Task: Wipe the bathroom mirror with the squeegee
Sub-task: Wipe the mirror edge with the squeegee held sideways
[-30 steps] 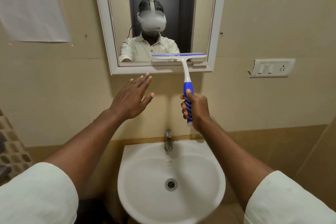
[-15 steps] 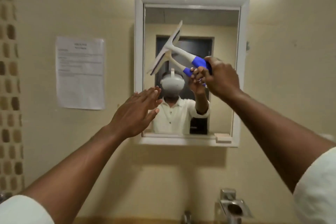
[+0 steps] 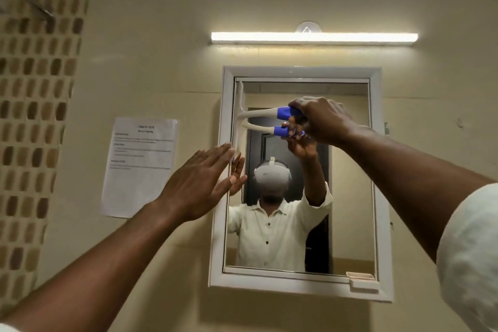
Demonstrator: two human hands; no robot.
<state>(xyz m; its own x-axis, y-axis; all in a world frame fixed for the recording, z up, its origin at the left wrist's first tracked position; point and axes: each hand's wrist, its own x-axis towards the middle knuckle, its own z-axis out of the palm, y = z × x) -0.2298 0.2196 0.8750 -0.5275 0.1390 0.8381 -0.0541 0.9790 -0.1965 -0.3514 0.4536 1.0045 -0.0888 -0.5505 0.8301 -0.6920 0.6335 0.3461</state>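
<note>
The white-framed bathroom mirror (image 3: 350,170) hangs on the cream wall. My right hand (image 3: 322,120) grips the blue handle of a white squeegee (image 3: 258,114). Its blade stands vertical against the glass along the mirror's upper left edge. My left hand (image 3: 199,183) is held flat with fingers apart at the mirror's left frame, holding nothing. The glass reflects both hands, the squeegee and a person in a white shirt.
A lit tube light (image 3: 314,37) runs above the mirror. A printed paper notice (image 3: 140,167) is stuck to the wall at left, beside a strip of brown mosaic tiles (image 3: 32,116). A small soap-like block (image 3: 359,275) rests on the mirror's bottom right ledge.
The squeegee went from the mirror's bottom edge up to its top left, its blade turning from horizontal to vertical. My view tilted upward, losing the basin. My left hand rose beside the frame.
</note>
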